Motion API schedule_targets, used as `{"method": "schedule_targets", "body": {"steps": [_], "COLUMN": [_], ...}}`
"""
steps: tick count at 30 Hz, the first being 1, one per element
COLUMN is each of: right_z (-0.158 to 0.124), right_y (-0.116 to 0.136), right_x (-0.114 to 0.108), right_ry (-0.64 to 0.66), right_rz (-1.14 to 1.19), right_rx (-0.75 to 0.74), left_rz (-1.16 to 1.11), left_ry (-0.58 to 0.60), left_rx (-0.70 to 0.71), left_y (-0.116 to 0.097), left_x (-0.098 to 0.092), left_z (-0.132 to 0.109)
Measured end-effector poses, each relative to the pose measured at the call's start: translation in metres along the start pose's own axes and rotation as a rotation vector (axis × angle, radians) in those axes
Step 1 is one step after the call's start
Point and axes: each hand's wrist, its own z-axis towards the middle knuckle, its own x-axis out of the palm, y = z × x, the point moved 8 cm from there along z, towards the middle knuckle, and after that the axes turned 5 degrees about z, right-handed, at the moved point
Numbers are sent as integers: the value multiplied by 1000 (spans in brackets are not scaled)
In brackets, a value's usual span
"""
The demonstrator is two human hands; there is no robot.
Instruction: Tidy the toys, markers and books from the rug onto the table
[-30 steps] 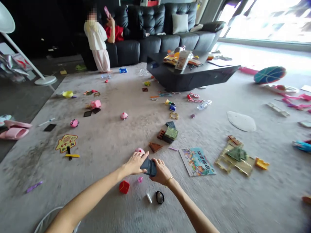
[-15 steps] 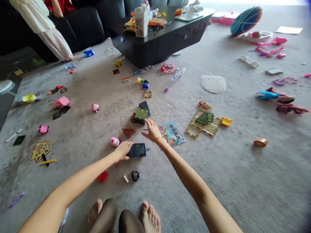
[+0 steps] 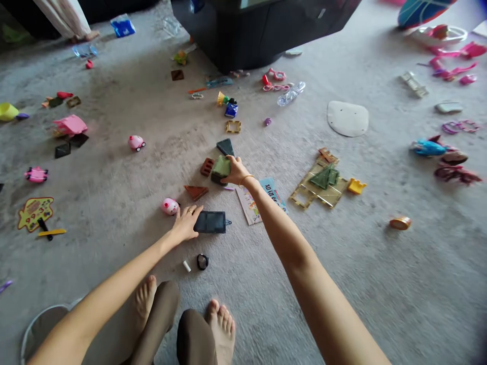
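Note:
My left hand (image 3: 185, 223) grips the left end of a dark blue, flat block of magnetic tiles (image 3: 212, 222) lying on the carpet. A small loop sticks out at the block's right end. Farther off, my right hand (image 3: 236, 171) has its fingers and thumb around the right side of a stack of green square magnetic tiles (image 3: 220, 170). Close to that stack lie a dark triangular tile (image 3: 225, 147) and a brown tile piece (image 3: 207, 167). A brown triangle (image 3: 196, 192) and a pink round toy (image 3: 169, 206) are near my left hand.
My right forearm partly covers a picture book (image 3: 251, 205). Flat tiles with green triangles (image 3: 319, 185) lie to the right. A black ring-shaped item (image 3: 203, 261) is near my feet. A dark table (image 3: 258, 35) stands ahead; a grey round-rimmed container (image 3: 28, 324) is lower left.
My right hand has come down from above the book onto the green tile stack. The brown piece now shows more, left of the stack. My left hand stays on the dark block; the view has tilted down.

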Motion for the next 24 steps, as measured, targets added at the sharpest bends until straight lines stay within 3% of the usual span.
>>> {"method": "schedule_targets", "body": {"steps": [3,7,12,16,20,24], "right_z": [-34,-94,-151,-167,-170,-171], "right_y": [-6,27,75,82,79,92], "right_x": [-13,-21,9,32,32,30], "right_ry": [-16,72,200,211,187,129], "right_rz": [42,79,-21,-78,-159,-384], "right_rx": [-40,-247,-334,-337,-306,-278], "left_rz": [-138,-275,-262,-129,-101,-175], "left_ry": [-31,-115,-141,-176,-165,-138], "left_rx": [6,113,190,246,268,302], "left_y": [13,18,13,9,8,10], "left_x": [4,5,-1,-11,-10,-17], "left_z": [0,2,5,3,2,9]}}
